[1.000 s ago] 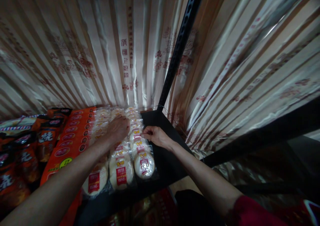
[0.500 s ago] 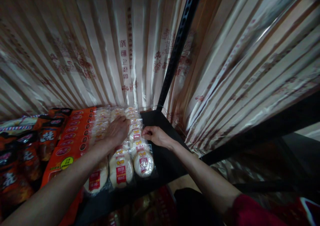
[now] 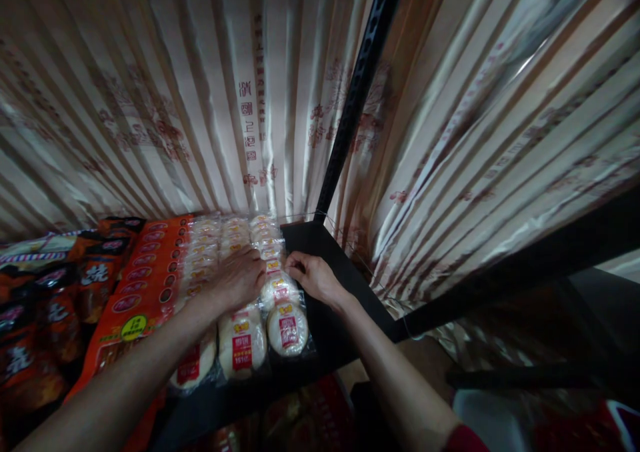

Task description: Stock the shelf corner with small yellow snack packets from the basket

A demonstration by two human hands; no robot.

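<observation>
- Right hand (image 3: 315, 275): thumb and forefinger bent close together, tips nearly meeting, at the right edge of the end row of round white crackers in clear plastic packets with red-and-yellow labels (image 3: 278, 293). Whether film is pinched between the fingers cannot be told.
- Left hand (image 3: 243, 277): fingers curled inward at the left edge of the end row, back of the hand uppermost. Fingertips are hidden; grip or mere contact cannot be told.
- End row: lies between the hands on a flat black shelf (image 3: 340, 332), packets overlapping from front to back.
- Caution: excessive squeezing may crack the contents, which look brittle.
- Caution: unequal side pressure may skew the end row.
- Caution: a low left wrist may drag the matching middle row (image 3: 241, 345), immediately left of the end row.
- Caution: a pull toward the body may tip the end row's front packet over the nearby shelf edge.
- Farther left of the end row, glossy flat orange packets (image 3: 143, 265) could shift if the left forearm sweeps sideways.
</observation>
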